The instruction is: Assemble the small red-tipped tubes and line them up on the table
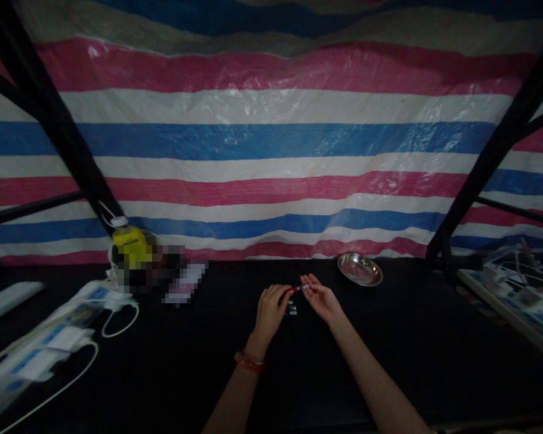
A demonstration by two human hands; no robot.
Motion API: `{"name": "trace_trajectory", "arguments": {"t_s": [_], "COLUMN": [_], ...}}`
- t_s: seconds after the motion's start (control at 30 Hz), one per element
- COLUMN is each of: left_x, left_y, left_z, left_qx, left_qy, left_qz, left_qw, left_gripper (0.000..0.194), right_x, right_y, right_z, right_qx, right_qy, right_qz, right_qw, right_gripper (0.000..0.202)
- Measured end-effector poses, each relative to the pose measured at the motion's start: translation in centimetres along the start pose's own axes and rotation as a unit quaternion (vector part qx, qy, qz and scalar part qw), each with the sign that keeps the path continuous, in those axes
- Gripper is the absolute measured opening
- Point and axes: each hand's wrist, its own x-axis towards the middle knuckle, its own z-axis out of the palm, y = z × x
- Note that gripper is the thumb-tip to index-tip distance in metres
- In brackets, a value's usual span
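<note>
A small, slim red-and-silver object [298, 288] is stretched between my two hands, too small to tell its exact kind. My left hand [269, 307] is closed, thumb and fingertips pinching the red end. At its silver end is my right hand [323, 300], palm turned partly up and fingers loosely bent around that end; part of the grip is hidden. Just below, near my left fingertips, lie several small dark-and-silver cylinders [292, 311] that look like batteries. A brown bangle [248, 362] circles my left wrist.
Back right on the black table [389, 361] sits a round shallow metal dish [360, 269]. To the left are power strips [57, 346] with plugs and white cables, and a yellow bottle [132, 241]. A striped tarp [271, 141] hangs behind, between black metal posts [484, 150].
</note>
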Motion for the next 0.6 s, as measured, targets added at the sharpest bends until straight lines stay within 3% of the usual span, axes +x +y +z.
{"name": "trace_trajectory", "arguments": {"t_s": [0.17,0.27,0.33,0.43,0.53,0.6], "left_x": [-0.1,-0.2,-0.3,-0.4,-0.4,-0.4], "left_y": [-0.2,-0.4,-0.6,-0.7,-0.7,-0.5], "left_z": [0.3,0.6,0.8,0.8,0.8,0.9], "left_qx": [-0.020,-0.044,-0.060,-0.062,-0.060,-0.066], "left_qy": [-0.011,-0.023,-0.028,-0.031,-0.040,-0.043], "left_qz": [0.007,0.011,0.012,0.010,0.019,0.026], "left_qw": [1.000,0.999,0.998,0.998,0.997,0.997], "left_gripper": [0.019,0.019,0.018,0.018,0.019,0.018], "right_x": [0.1,-0.2,-0.8,-2.1,-3.1,-3.6], "right_y": [0.2,0.6,1.0,1.5,2.0,2.3], "right_z": [0.1,0.6,1.1,1.8,2.3,2.6], "right_qx": [-0.098,-0.203,-0.292,-0.417,-0.482,-0.494], "right_qy": [-0.016,-0.015,-0.015,-0.040,-0.083,-0.094], "right_qz": [-0.036,-0.112,-0.203,-0.322,-0.379,-0.401], "right_qw": [0.994,0.973,0.935,0.849,0.786,0.766], "right_gripper": [0.026,0.018,0.020,0.027,0.032,0.033]}}
